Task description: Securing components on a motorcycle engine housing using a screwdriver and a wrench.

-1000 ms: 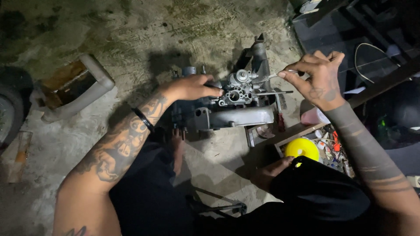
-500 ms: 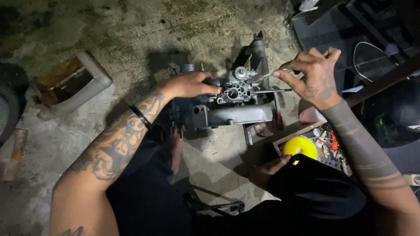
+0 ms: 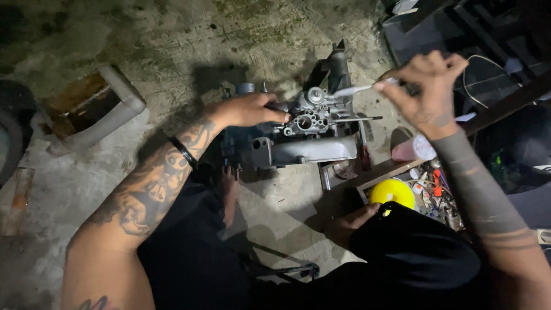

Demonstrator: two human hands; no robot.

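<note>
A grey metal engine block [image 3: 298,138] sits on the concrete floor in front of me. My left hand [image 3: 247,110] rests on its left top side, fingers gripping the casing. My right hand [image 3: 425,86] is raised to the right of the engine and pinches a thin light-coloured tool [image 3: 356,90], whose tip points left toward the round fitting on top of the engine. A slim rod [image 3: 359,119] sticks out of the engine's right side, below the tool.
A rusty open box [image 3: 86,112] lies at the left, a tyre [image 3: 11,132] at the left edge. At the right, a wooden tray of small parts [image 3: 436,192], a yellow lid [image 3: 392,192] and a pink cup [image 3: 413,149]. My bare foot [image 3: 229,189] lies below the engine.
My right hand has lifted up and away to the right of the engine, carrying the thin tool. My left hand has stayed on the engine.
</note>
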